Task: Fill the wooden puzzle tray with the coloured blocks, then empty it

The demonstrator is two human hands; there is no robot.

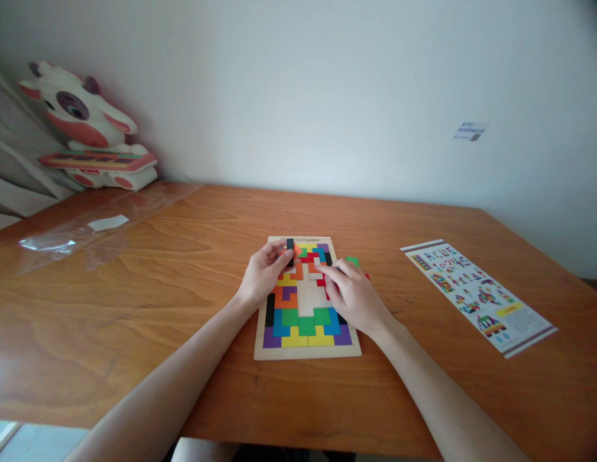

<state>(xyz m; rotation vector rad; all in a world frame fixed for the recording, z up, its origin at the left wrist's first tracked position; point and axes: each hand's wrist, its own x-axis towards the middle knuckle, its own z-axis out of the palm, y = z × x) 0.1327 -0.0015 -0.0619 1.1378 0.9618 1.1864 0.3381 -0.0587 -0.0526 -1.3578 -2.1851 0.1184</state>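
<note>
A wooden puzzle board [308, 353] with bright tetromino-shaped pieces lies in front of me. My left hand [264, 269] pinches a black puzzle piece [289, 251] above the board's upper left, with an orange puzzle piece [297, 249] right against it. Over the board's right side, my right hand [349, 292] has its index finger stretched out, its tip at a white puzzle piece [316, 262]. Its thumb is apart from that finger, and I see nothing gripped. Green pieces [306, 326] fill part of the lower board. Bare wood shows in the middle. My right hand hides some pieces.
A green piece [352, 261] lies past the board's right edge. On the right is a printed pattern sheet [476, 295]. Clear plastic wrap [62, 247] with a white paper slip [108, 222] is at the left, before a cow-shaped toy keyboard [99, 160] against the wall.
</note>
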